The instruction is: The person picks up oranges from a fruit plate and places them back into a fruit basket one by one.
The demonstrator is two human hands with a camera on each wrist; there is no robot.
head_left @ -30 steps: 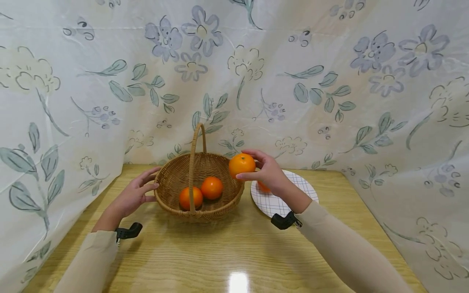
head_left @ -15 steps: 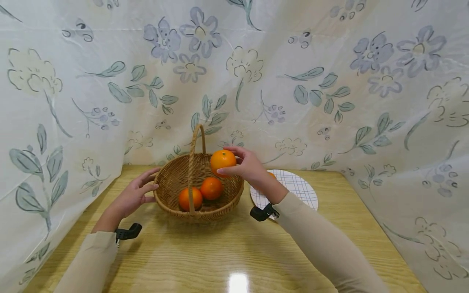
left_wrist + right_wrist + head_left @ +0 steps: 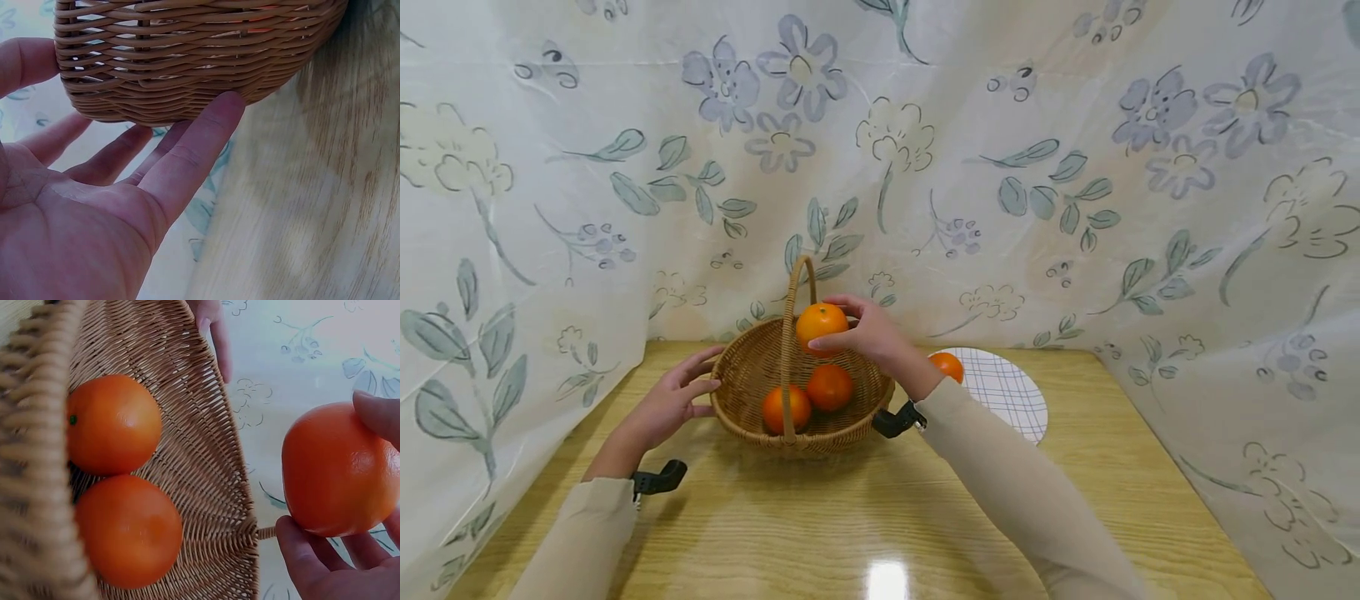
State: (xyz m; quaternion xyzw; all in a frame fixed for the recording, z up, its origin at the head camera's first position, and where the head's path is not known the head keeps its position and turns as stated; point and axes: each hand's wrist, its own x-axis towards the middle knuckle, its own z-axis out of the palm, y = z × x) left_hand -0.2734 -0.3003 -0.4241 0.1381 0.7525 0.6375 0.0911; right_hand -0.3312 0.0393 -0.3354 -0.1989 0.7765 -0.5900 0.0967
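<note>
In the head view, my right hand (image 3: 876, 335) holds an orange (image 3: 822, 325) between thumb and fingers, over the back part of a wicker basket (image 3: 739, 379). The right wrist view shows the held orange (image 3: 331, 472) apart from the basket's rim. Inside the basket lie two more oranges, one in the middle (image 3: 831, 388) and one partly behind the handle (image 3: 773, 410). My left hand (image 3: 664, 407) touches the basket's left side. Seen from the left wrist, its fingers (image 3: 187, 165) stretch out against the woven wall (image 3: 187, 69).
To the basket's right stands a round white plate (image 3: 1007, 392) with a checked pattern. Another orange (image 3: 948, 365) sits on its left part, partly covered by my right arm. The basket's tall handle (image 3: 792, 308) arches over its middle. A floral cloth (image 3: 887, 167) hangs behind the wooden table (image 3: 790, 525).
My right hand has carried the orange leftward from the basket's right rim to above its inside. The orange on the plate shows more now. The left hand stays at the basket's side.
</note>
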